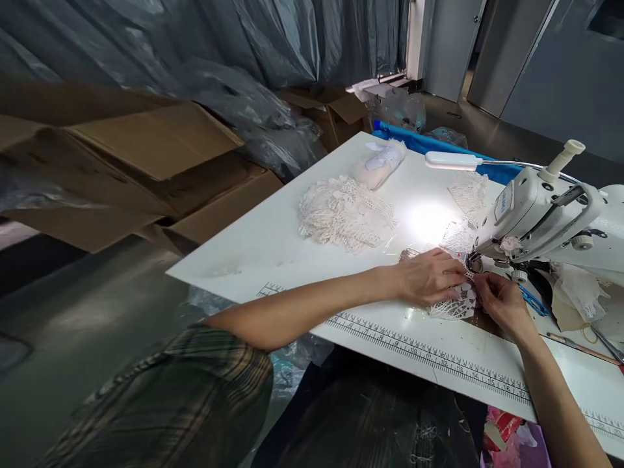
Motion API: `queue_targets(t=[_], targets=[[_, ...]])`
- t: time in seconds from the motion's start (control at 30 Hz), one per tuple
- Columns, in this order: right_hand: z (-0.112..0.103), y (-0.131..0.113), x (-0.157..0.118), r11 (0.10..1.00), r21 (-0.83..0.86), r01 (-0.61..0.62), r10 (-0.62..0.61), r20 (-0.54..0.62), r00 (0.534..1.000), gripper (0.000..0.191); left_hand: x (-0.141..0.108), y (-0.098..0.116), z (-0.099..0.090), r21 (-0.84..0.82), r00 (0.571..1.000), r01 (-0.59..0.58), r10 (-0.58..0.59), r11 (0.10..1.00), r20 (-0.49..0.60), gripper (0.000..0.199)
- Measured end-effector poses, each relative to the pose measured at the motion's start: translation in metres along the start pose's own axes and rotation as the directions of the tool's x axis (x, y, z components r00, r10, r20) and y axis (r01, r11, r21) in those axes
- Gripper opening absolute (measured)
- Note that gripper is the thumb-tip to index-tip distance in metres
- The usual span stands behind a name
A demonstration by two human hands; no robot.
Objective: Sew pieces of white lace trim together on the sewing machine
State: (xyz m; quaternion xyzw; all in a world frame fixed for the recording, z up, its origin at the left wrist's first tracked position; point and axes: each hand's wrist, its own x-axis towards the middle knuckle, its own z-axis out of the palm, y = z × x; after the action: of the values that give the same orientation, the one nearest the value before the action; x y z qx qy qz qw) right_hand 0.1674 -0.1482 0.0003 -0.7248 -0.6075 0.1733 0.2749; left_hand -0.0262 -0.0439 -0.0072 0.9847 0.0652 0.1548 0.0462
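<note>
While L hand [431,278] presses lace [453,309], R hand [502,300] pinches it nr mach. [531,205]

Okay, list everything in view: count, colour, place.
Table: 1, white, centre-right
Sewing machine: 1, white, on table
Lamp: 1, white, left of machine
Wrapped bundle: 1, pink-white, table's far side
Lace pile: 1, cream, mid-table
Lace piece: 1, white, before machine
Loose lace: some, white, below lamp
Tool: 1, blue, by machine
Cardboard boxes: several, brown, left background
Plastic sheeting: uncountable, grey, background
Doors: 2+, grey, far right
Left hand: 1, bare, on lace piece
Right hand: 1, bare, by lace piece
</note>
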Motion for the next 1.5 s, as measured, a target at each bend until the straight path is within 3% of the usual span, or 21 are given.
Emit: queue_targets(t=[0.17, 0.27, 0.37, 0.43, 0.53, 0.67, 0.77, 0.87, 0.97, 1.1, 1.3, 1.5], targets=[[0.001, -0.015, -0.013, 1.000, -0.014, 0.013, -0.014, -0.058, 0.998, 0.037, -0.009, -0.007, 0.003, -0.035, 1.000, 0.025, -0.024, 0.999, 0.013, 0.040], [0.006, -0.017, -0.018, 0.999, -0.016, 0.047, -0.049, -0.095, 0.994, 0.036, -0.012, -0.014, 0.002, -0.043, 0.997, 0.013, -0.016, 0.999, -0.070, 0.039], [0.012, -0.019, -0.020, 0.997, -0.032, 0.075, -0.078, -0.097, 0.992, 0.037, -0.009, -0.008, 0.003, -0.044, 0.985, 0.006, -0.013, 0.999, -0.172, 0.030], [0.015, -0.022, -0.022, 0.991, -0.090, 0.096, -0.103, -0.077, 0.992, 0.035, -0.005, 0.001, 0.004, -0.069, 0.981, -0.014, 0.001, 0.998, -0.193, 0.023], [0.009, -0.025, -0.022, 0.969, -0.189, 0.156, -0.156, 0.016, 0.988, 0.032, 0.000, 0.010, 0.007, -0.100, 0.990, -0.004, -0.010, 0.995, -0.141, 0.018], [-0.016, -0.020, -0.011, 0.971, -0.079, 0.225, -0.208, 0.183, 0.961, 0.032, -0.002, 0.009, 0.010, -0.091, 0.997, 0.026, -0.032, 0.996, -0.064, 0.020], [-0.027, -0.007, 0.000, 0.987, -0.057, 0.151, -0.137, 0.193, 0.972, 0.033, -0.007, 0.005, 0.010, -0.068, 0.996, -0.006, 0.000, 0.998, -0.092, 0.028], [-0.021, 0.006, 0.005, 0.992, -0.055, 0.114, -0.107, 0.115, 0.988, 0.032, -0.008, 0.005, 0.009, -0.064, 0.983, -0.042, 0.030, 0.997, -0.178, 0.030], [-0.009, 0.014, 0.002, 0.972, -0.045, 0.232, -0.231, 0.029, 0.973, 0.032, -0.007, 0.006, 0.006, -0.042, 0.967, -0.044, 0.032, 0.998, -0.252, 0.027], [-0.003, 0.015, -0.005, 0.896, -0.159, 0.413, -0.410, 0.054, 0.910, 0.038, -0.005, 0.008, 0.003, 0.079, 0.947, -0.048, 0.071, 0.996, -0.314, 0.027], [-0.002, 0.015, -0.008, 0.835, -0.339, 0.433, -0.420, 0.113, 0.900, 0.038, -0.005, 0.004, 0.006, 0.111, 0.942, -0.120, 0.148, 0.987, -0.302, 0.029], [-0.001, 0.016, -0.008, 0.817, -0.344, 0.463, -0.456, 0.108, 0.884, 0.041, -0.006, -0.001, 0.016, 0.034, 0.949, -0.155, 0.159, 0.987, -0.273, 0.025]])
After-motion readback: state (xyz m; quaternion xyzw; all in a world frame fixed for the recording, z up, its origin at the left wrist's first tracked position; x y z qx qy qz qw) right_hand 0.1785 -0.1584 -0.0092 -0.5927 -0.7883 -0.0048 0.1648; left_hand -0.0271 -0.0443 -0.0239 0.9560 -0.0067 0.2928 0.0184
